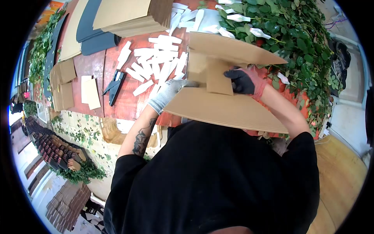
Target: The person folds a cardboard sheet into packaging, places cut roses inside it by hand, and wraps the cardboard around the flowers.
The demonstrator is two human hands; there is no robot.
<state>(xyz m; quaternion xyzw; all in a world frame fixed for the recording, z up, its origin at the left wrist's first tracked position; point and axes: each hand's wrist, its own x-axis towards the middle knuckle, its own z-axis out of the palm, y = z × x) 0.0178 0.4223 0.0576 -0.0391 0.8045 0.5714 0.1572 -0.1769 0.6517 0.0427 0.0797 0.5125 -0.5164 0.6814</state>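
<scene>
A large folded sheet of corrugated cardboard (226, 107) lies open on the red table in front of me, its two long sides raised. Inside its fold sits a smaller brown cardboard piece (219, 78). My right hand (243, 81), in a black and red glove, is at the right edge of the small piece with fingers bent round that edge. My left hand (175, 89), in a grey-white glove, reaches into the left end of the sheet, and its fingertips are partly in shadow near the small piece.
White wrapped pieces (156, 62) are scattered left of the cardboard. A black stapler-like tool (114, 89) lies beside them. Stacked cardboard (130, 17) stands at the back left. Leafy stems with white-sleeved heads (300, 43) cover the right. Cardboard pieces (62, 85) lie far left.
</scene>
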